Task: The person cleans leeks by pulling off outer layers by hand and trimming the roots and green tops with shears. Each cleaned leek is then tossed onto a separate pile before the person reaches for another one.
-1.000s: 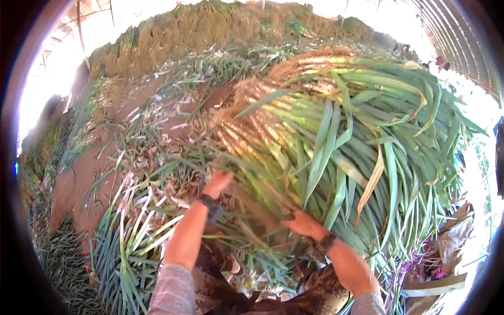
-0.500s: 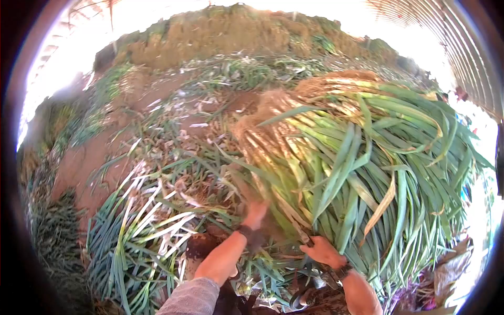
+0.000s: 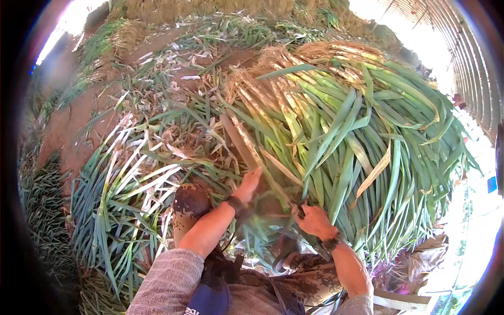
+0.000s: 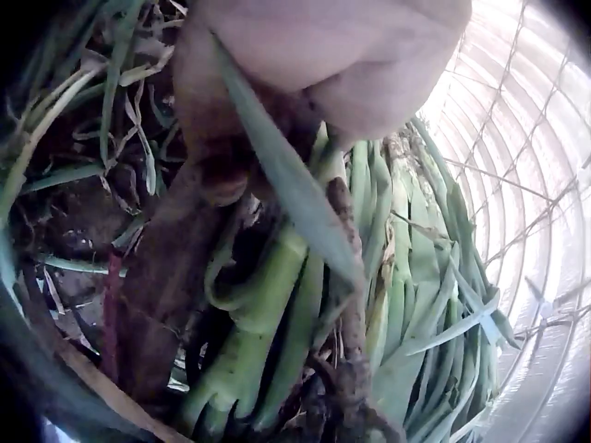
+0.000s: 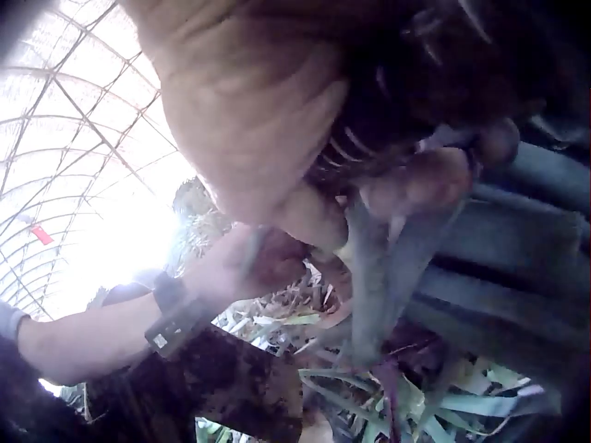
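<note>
In the head view my left hand (image 3: 249, 185) grips a green onion near its stalk (image 3: 270, 178), whose root end points away from me. A brown dry strip (image 4: 162, 286) hangs just below its curled fingers in the left wrist view, and a green leaf (image 4: 286, 175) crosses in front of the hand. My right hand (image 3: 314, 221) pinches the green leaves (image 5: 371, 286) between thumb and fingers in the right wrist view. Something dark and ridged (image 5: 365, 129) lies against the right fingers there. Beside both hands lies a big heap of green onions (image 3: 378, 157), roots pointing away.
Onions with white stalks (image 3: 136, 173) lie in a pile at left. Loose peelings (image 3: 173, 131) cover the ground ahead, over reddish soil (image 3: 79, 126). A knee in camouflage trousers (image 3: 191, 202) is close to the left forearm. A ribbed tunnel wall (image 3: 467, 58) rises at right.
My left hand has moved right and closer to the right hand since a second ago. The right hand has shifted only slightly, still holding leaves. The view has tilted downward.
</note>
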`<state>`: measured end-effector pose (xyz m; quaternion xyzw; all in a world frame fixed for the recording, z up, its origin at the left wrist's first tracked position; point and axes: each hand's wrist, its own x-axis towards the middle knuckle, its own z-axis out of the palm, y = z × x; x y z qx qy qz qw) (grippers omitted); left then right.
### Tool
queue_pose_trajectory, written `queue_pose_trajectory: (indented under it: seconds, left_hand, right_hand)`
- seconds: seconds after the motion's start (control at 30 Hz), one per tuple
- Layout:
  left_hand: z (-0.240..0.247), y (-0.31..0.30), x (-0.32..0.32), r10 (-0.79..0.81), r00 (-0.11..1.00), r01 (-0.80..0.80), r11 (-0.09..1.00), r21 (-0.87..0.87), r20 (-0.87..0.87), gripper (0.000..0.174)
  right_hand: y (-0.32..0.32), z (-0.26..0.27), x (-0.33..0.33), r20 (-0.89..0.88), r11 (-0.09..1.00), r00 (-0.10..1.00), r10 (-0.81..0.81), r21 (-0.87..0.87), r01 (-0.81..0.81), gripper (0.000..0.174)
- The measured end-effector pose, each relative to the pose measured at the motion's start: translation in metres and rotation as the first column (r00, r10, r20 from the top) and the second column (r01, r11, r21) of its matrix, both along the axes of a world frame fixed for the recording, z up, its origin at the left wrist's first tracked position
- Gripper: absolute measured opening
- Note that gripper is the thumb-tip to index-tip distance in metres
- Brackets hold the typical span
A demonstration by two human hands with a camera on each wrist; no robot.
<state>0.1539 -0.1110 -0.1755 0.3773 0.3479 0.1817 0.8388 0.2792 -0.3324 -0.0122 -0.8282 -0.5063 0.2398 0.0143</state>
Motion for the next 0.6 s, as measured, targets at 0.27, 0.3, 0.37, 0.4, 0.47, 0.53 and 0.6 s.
queue_pose_trajectory:
  seconds: [0.27, 0.3, 0.37, 0.4, 0.47, 0.53, 0.6]
  left_hand:
    - [0.001, -0.005, 0.006, 0.114, 0.993, -0.114, 0.993, -0.023, 0.001, 0.04]
    - [0.01, -0.007, 0.003, 0.098, 0.995, -0.097, 0.995, -0.027, 0.005, 0.039]
    - [0.021, -0.008, 0.0, 0.058, 0.998, -0.055, 0.996, -0.077, 0.035, 0.038]
    - [0.014, -0.007, 0.003, 0.065, 0.997, -0.061, 0.995, -0.081, 0.04, 0.038]
    - [-0.009, -0.006, 0.01, 0.031, 0.999, -0.025, 0.991, 0.135, -0.043, 0.037]
    - [0.004, -0.009, 0.007, 0.062, 0.998, -0.06, 0.99, 0.126, -0.009, 0.035]
    - [0.01, -0.009, 0.006, 0.086, 0.996, -0.088, 0.99, 0.112, 0.028, 0.034]
  right_hand:
    - [0.052, 0.003, -0.005, 0.01, 0.999, 1.0, -0.004, 0.043, 0.003, 0.053]
    - [0.059, -0.004, -0.002, 0.013, 0.999, 1.0, 0.003, 0.037, -0.003, 0.053]
    - [0.074, -0.022, 0.007, 0.052, 0.988, 0.998, 0.033, 0.149, -0.04, 0.041]
    - [0.084, -0.02, 0.008, 0.058, 0.988, 0.998, 0.04, 0.145, -0.048, 0.041]
    - [0.109, -0.013, 0.006, 0.055, 0.998, 0.998, 0.032, 0.054, -0.034, 0.041]
    - [0.128, -0.009, 0.008, 0.041, 1.0, 0.999, -0.003, 0.01, 0.003, 0.04]
    - [0.128, -0.002, 0.007, 0.032, 0.998, 0.998, -0.046, -0.036, 0.047, 0.04]
